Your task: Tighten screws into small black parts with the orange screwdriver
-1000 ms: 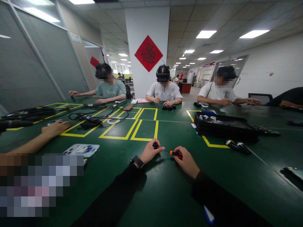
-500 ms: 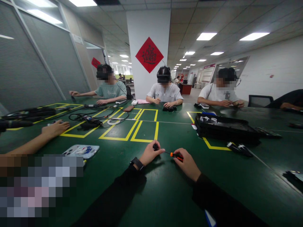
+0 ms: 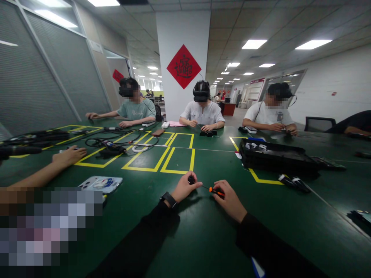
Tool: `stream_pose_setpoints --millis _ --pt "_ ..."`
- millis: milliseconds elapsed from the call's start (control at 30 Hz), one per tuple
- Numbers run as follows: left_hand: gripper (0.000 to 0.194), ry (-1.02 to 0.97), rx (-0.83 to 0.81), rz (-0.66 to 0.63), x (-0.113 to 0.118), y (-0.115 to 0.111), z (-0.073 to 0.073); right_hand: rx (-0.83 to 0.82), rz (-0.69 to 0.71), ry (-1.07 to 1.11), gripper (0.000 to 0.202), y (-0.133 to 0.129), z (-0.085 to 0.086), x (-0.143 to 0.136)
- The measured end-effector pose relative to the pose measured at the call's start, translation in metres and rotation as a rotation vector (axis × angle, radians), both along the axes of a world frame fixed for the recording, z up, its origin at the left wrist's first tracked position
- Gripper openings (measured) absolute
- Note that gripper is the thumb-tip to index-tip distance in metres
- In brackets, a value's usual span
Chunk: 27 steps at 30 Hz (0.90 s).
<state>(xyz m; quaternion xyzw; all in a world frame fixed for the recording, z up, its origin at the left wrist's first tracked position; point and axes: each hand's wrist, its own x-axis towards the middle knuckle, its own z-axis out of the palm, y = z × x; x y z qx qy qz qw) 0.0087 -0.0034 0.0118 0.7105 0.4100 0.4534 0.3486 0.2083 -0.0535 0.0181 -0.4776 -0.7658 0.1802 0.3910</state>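
In the head view, my left hand point(image 3: 185, 187) is closed around a small round black part point(image 3: 191, 180), whose exact kind I cannot make out. My right hand point(image 3: 230, 199) grips an orange-and-black screwdriver point(image 3: 218, 192) by its handle. The thin shaft points left toward my left fingertips and the black part; whether its tip touches the part is too small to tell. Both hands are just above the green table point(image 3: 203, 239), near its middle.
A black tray point(image 3: 278, 160) with small pieces stands to the right, with black-and-white items point(image 3: 294, 183) before it. A phone point(image 3: 101, 184) lies left, near a co-worker's arm point(image 3: 49, 166). Cables point(image 3: 110, 148) spread farther back. Several people sit across the table.
My hands and the screwdriver hold almost the same pose. The whole view has shifted very slightly.
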Motion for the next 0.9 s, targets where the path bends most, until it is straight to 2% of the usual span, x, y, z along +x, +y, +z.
stream_pose_setpoints --millis 233,467,600,733,900 --pt "0.028 -0.003 -0.004 -0.012 -0.0007 0.0009 -0.0009 -0.046 -0.015 -0.003 0.016 0.0019 -0.0023 0.0006" --pt "0.029 0.018 0.023 0.012 -0.0004 0.0014 -0.0021 0.016 -0.025 0.009 0.015 0.0023 -0.0042 0.0004" --pt "0.029 0.03 0.028 0.012 -0.0009 0.0014 -0.0018 -0.005 -0.04 -0.013 0.012 0.0037 -0.0057 0.0002" --pt "0.029 0.022 0.023 0.006 -0.0004 -0.0001 0.0004 -0.014 -0.029 -0.01 0.017 0.004 -0.0038 0.0007" --pt "0.03 0.006 -0.002 0.019 0.0005 -0.0017 0.0025 -0.01 -0.049 0.014 0.012 0.0003 -0.0004 0.0001"
